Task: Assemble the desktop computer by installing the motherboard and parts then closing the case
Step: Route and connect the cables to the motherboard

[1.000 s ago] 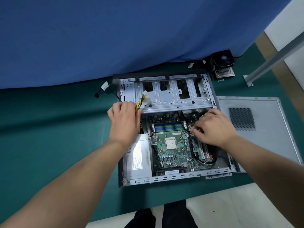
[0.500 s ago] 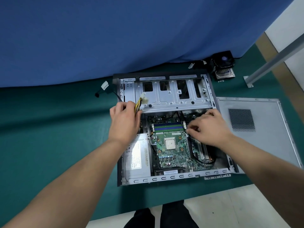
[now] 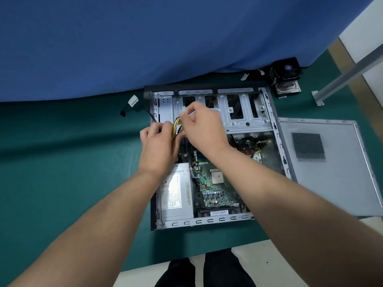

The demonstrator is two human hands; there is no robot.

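**Both hands working the power cable over the open case**

The left hand (image 3: 158, 146) is curling round a yellow-and-black wire bundle (image 3: 176, 127), while the right hand (image 3: 204, 125) is pinching the bundle's white plastic connector (image 3: 183, 110) above the silver metal drive cage (image 3: 234, 112). The open grey computer case (image 3: 278, 141) is lying flat on the green mat (image 3: 62, 162), holding the green motherboard (image 3: 215, 187) beside the silver power supply box (image 3: 176, 193). The grey perforated side panel (image 3: 331, 162) is lying just right of the case.
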